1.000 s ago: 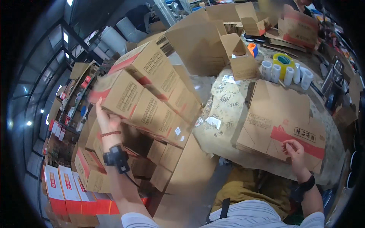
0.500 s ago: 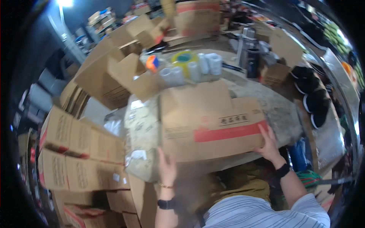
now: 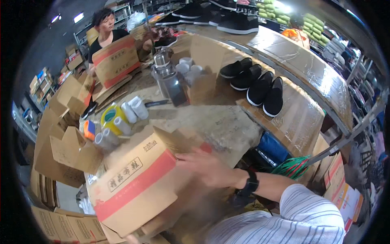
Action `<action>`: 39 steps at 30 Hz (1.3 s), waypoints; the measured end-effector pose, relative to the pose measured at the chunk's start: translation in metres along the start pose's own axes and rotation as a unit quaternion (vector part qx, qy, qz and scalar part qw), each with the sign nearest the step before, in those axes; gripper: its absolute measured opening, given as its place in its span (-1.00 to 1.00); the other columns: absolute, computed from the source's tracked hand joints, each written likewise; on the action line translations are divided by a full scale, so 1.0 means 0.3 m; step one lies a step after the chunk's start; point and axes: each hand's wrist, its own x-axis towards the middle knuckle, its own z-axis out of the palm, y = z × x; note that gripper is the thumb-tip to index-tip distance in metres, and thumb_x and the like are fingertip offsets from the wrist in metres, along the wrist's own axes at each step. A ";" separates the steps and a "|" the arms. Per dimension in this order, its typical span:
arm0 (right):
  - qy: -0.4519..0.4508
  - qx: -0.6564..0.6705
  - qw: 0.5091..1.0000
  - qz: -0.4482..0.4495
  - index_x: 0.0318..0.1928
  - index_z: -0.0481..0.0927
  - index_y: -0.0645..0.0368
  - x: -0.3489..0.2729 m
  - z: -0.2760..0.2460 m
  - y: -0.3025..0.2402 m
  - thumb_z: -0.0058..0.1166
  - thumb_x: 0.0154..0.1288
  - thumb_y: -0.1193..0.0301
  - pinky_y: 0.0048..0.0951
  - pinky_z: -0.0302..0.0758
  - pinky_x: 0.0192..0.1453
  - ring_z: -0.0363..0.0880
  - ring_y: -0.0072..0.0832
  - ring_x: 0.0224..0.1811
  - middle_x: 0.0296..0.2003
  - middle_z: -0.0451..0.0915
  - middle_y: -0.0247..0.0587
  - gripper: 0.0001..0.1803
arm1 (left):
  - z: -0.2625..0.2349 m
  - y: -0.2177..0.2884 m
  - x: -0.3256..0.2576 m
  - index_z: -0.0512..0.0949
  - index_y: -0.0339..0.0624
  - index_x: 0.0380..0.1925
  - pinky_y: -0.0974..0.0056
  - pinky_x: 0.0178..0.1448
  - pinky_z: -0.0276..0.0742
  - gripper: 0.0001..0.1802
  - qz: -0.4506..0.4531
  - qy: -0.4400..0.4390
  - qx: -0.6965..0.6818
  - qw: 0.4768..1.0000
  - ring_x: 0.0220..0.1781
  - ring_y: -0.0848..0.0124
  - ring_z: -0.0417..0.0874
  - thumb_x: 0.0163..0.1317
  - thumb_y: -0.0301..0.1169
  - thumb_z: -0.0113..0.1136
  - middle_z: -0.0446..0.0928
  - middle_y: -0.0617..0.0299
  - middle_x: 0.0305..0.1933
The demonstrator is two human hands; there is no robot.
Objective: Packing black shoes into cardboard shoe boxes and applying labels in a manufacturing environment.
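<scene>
A brown cardboard box with a red stripe lies tilted on the near edge of the work table, close to my chest. My right hand, blurred by motion and with a black watch on the wrist, presses flat against the box's right end, holding it. My left hand is hidden, probably behind or under the box. Just beyond the box stand a yellow tape roll and several white rolls.
An open empty carton sits at the left. A metal kettle and black shoes are farther back. Another person holds a similar box across the table. Green straps lie under the table, and flat cartons are stacked lower left.
The view swung from the stacked cartons on the left to the table. My left hand left the stack, went to the box, then dropped from sight. The box came nearer and turned.
</scene>
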 end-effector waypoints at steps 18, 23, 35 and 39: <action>0.118 0.210 0.970 0.031 -0.30 0.59 0.02 0.365 0.107 0.103 0.11 0.12 0.33 -0.26 0.36 -0.07 0.53 -0.30 -0.18 -0.29 0.56 -0.23 -0.87 | 0.495 0.377 0.306 -0.10 -0.27 0.35 0.23 0.37 0.12 0.07 -0.038 -0.303 0.148 0.941 0.31 0.17 0.20 -0.20 -0.62 0.26 0.12 -0.01 0.31; 0.393 0.140 0.903 0.099 -0.25 0.53 0.22 0.325 -0.103 0.207 0.03 0.23 0.39 -0.16 0.43 -0.14 0.51 -0.14 -0.22 -0.17 0.48 -0.08 -0.84 | 0.536 0.482 0.284 -0.13 -0.18 0.38 0.17 0.40 0.06 0.17 0.089 -0.287 0.181 0.937 0.33 0.16 0.18 -0.25 -0.48 0.38 0.09 -0.04 0.34; -0.033 -0.025 0.986 0.162 0.03 0.41 0.10 0.234 -0.090 0.173 0.41 -0.17 0.29 -0.16 0.48 -0.03 0.51 -0.04 -0.11 -0.01 0.30 0.05 -0.32 | 0.560 0.656 0.159 0.39 -0.22 0.12 0.05 0.16 0.35 -0.39 0.281 -0.238 0.381 0.848 0.07 0.06 0.40 -0.02 -0.60 0.28 0.28 -0.02 0.10; 0.126 0.135 0.980 0.075 -0.02 0.45 0.13 0.191 -0.114 0.202 0.28 0.02 0.29 -0.22 0.47 -0.06 0.51 -0.10 -0.14 -0.05 0.36 0.01 -0.51 | 0.543 0.681 0.178 0.44 -0.20 0.05 0.06 0.14 0.34 -0.51 0.276 -0.198 0.378 0.861 0.02 0.03 0.41 0.04 -0.57 0.23 0.28 0.00 0.04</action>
